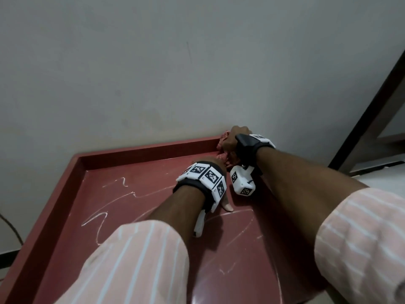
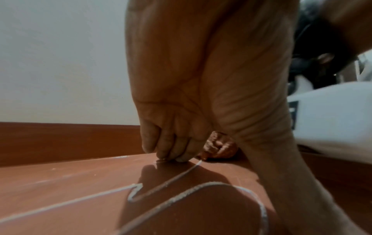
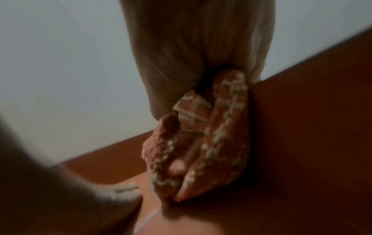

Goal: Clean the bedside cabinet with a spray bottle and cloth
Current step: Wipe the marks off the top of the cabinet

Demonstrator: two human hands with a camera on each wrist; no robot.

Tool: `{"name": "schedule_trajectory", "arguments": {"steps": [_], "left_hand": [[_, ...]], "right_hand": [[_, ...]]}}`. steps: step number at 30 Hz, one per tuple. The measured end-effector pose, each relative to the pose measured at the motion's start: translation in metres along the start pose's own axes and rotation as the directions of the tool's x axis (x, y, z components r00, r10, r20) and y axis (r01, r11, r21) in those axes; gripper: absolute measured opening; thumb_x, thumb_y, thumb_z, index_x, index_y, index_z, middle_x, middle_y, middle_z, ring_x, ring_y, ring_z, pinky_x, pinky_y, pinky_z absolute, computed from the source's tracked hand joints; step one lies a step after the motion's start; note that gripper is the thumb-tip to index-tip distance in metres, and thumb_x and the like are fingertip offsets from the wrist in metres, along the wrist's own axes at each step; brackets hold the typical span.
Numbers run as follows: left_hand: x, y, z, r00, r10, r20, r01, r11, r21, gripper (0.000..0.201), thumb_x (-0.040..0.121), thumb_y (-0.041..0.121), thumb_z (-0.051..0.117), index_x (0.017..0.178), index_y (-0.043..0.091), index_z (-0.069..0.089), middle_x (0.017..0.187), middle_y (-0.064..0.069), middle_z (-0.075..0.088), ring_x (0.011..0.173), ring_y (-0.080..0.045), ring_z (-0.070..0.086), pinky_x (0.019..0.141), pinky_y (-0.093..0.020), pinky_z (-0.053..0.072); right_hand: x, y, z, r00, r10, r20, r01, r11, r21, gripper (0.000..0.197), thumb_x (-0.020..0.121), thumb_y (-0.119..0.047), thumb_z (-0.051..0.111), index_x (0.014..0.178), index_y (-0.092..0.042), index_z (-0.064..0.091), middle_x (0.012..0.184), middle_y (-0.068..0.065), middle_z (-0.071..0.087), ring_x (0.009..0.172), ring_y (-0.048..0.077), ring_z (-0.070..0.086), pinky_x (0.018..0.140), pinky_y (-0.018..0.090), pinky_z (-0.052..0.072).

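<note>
cabinet [image 1: 65, 189] top, raised rim, grey wall [image 1: 153, 73] behind, white squiggles [image 1: 103, 216]

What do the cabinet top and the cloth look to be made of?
Cabinet top: likely laminate or painted board; smooth, reddish-brown, semi-gloss, showing sheen, hand shadows and white streaks. Cloth: soft woven fabric, reddish with a pale grid pattern, crumpling in the right hand. Fibre unclear; the picture is blurred.
</note>
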State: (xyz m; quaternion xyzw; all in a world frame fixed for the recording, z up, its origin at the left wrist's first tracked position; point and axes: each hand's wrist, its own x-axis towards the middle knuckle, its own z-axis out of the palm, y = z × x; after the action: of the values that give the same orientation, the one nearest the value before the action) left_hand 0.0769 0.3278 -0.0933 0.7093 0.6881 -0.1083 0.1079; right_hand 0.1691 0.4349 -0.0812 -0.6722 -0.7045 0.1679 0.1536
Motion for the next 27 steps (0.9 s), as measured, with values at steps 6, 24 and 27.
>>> {"name": "schedule_trajectory", "arguments": {"steps": [6,24,27], "left_hand": [[-0.037,-0.003,-0.016,1.0,0.015,-0.023,-0.016,0.998,-0.066,0.096,0.031,0.058,0.092,0.11,0.009,0.067,0.116,-0.013,0.065,0.105,-0.041,0.064,0.089,-0.053,0.053],[-0.155,0.013,0.032,0.982,0.158,0.105,-0.147,0.984,-0.104,0.108,0.001,0.086,0.071,0.074,0.007,0.073,0.08,-0.006,0.074,0.075,-0.024,0.071,0.075,-0.04,0.061],[-0.177,0.003,0.046,0.981,0.166,0.103,-0.162,0.986,-0.051,0.131,0.004,0.081,0.073,0.109,0.003,0.067,0.143,-0.023,0.048,0.129,-0.035,0.051,0.106,-0.045,0.045]], "right_hand": [[-0.073,0.026,0.0,0.995,0.038,-0.087,-0.047,0.994,-0.1,0.036,0.085,-0.032,0.069,0.11,-0.007,0.064,0.114,0.021,0.065,0.1,0.037,0.064,0.075,0.036,0.05],[-0.313,0.084,-0.03,0.982,0.069,-0.174,-0.091,0.988,-0.122,0.026,0.075,-0.015,0.064,0.097,-0.003,0.056,0.099,0.018,0.067,0.09,0.036,0.064,0.071,0.036,0.05],[-0.343,0.092,-0.024,0.968,0.023,-0.249,-0.059,0.989,-0.139,0.038,0.079,-0.019,0.067,0.111,-0.007,0.051,0.107,0.014,0.06,0.09,0.03,0.061,0.071,0.034,0.047]]}}
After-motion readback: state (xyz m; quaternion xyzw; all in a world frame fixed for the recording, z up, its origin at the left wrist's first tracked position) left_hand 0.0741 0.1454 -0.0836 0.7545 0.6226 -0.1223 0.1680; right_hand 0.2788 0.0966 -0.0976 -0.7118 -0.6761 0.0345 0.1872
